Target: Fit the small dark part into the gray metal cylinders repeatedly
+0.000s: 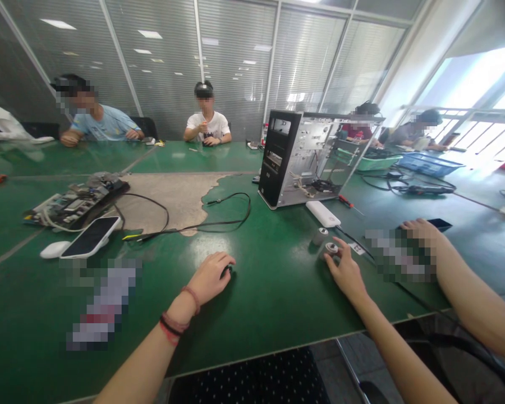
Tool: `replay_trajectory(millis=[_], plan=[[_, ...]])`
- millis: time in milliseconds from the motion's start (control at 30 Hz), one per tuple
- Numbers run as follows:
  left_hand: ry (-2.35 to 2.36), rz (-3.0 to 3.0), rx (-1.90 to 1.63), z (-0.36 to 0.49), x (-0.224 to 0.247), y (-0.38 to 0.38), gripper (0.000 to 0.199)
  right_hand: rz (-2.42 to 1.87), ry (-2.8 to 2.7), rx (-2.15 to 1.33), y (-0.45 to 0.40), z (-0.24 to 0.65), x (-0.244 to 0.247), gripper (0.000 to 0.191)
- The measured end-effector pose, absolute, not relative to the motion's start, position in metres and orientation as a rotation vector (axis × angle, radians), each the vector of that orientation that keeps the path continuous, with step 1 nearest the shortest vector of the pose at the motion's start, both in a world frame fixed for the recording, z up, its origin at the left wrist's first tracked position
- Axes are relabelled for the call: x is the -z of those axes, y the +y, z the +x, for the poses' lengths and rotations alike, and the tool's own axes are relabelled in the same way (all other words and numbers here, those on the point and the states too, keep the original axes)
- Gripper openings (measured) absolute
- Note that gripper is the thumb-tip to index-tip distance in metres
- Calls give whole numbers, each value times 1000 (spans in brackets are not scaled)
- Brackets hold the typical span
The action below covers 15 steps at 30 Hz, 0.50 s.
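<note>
On the green table, my left hand (208, 276) is closed, its fingers curled over a small dark object (226, 271) that is mostly hidden. Thumb and fingers of my right hand (347, 270) close round a small silver metal cylinder (331, 247) with a dark centre on top. A second, similar silver cylinder (319, 236) stands just beyond it, apart from my fingers. Behind the cylinders lies a white power bank (323, 214) with a black cable at its end.
An open computer case (278, 163) stands beyond the power bank, with a red screwdriver (346, 202) beside it. Left are a circuit-board assembly (78, 202), a white phone (91, 237) and a black cable (248, 210). A co-worker's hand (423, 235) rests at right. Other people sit across.
</note>
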<state>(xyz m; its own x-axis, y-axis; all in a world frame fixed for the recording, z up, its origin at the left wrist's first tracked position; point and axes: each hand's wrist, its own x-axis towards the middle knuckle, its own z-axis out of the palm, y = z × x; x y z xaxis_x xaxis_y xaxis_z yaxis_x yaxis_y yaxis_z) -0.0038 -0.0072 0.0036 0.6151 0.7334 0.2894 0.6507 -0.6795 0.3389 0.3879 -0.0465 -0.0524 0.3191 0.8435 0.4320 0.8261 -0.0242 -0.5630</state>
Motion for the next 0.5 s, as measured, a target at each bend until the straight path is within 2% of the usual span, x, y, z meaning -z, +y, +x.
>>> replay_trajectory(millis=[233,500], plan=[[1127,2623,-596,-2,-2,-9,24,-1630,-1572,-258,-41,363,40,47],[1181,2480,-656,-6,-8,-6,21,-1200,-1846,-590,-5,261,-7,39]])
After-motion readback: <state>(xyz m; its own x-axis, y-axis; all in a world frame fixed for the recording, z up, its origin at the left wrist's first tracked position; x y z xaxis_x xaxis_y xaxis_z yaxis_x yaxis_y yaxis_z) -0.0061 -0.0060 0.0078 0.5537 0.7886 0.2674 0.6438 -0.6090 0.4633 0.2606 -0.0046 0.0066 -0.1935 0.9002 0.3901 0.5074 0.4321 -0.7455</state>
